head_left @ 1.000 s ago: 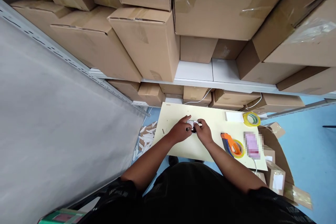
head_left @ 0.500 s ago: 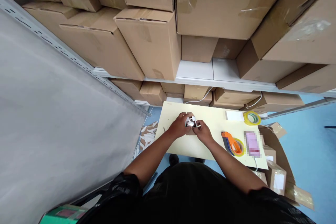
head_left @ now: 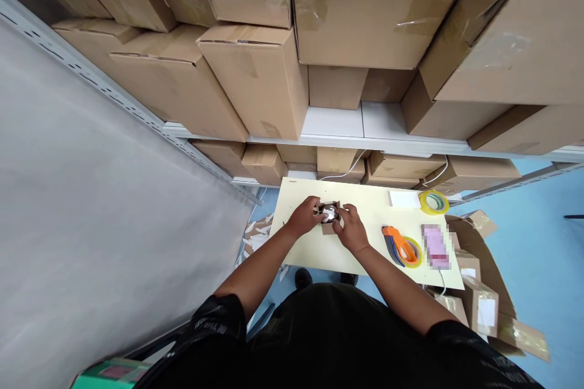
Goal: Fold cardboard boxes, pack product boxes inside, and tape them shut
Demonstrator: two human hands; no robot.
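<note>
Small box [head_left: 329, 217] on table [head_left: 365, 249]; tape dispenser [head_left: 399, 247] right of it; tape roll [head_left: 433, 201] behind.

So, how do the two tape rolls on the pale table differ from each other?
The far tape roll lies loose and flat near the table's back edge, beside a white pad. The near tape roll sits in an orange dispenser, closer to the person. Both look yellowish and ring-shaped, and neither hand touches them.
</note>
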